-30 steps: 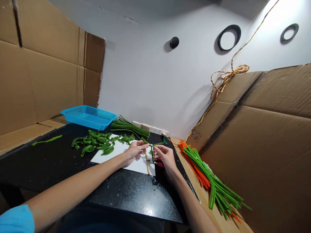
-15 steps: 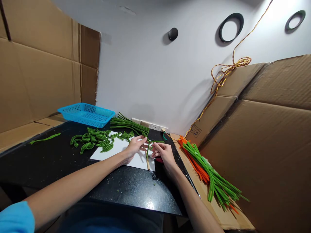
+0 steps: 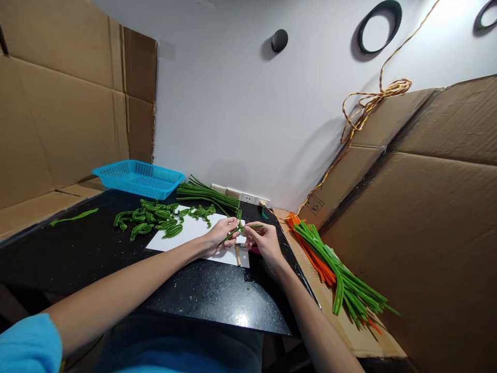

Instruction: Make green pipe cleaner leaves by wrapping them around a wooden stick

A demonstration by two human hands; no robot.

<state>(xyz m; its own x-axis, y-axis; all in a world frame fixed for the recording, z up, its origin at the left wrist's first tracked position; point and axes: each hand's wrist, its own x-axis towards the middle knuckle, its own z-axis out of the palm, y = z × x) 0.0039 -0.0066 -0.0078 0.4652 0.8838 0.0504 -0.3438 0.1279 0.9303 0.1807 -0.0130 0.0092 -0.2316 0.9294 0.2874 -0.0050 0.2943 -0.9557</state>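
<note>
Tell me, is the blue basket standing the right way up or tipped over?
Right way up: the blue basket has its open side facing up, and the camera looks over its rim onto the mesh bottom.

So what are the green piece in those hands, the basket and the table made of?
Green piece: probably fuzzy craft stem, since it looks matte, soft-edged and bent; any wire core is hidden.
Basket: most likely moulded plastic, being evenly bright blue and full of small holes.
Table: black, glossy and pale-flecked with a bright glare, so perhaps polished stone, or a laminate.
</note>
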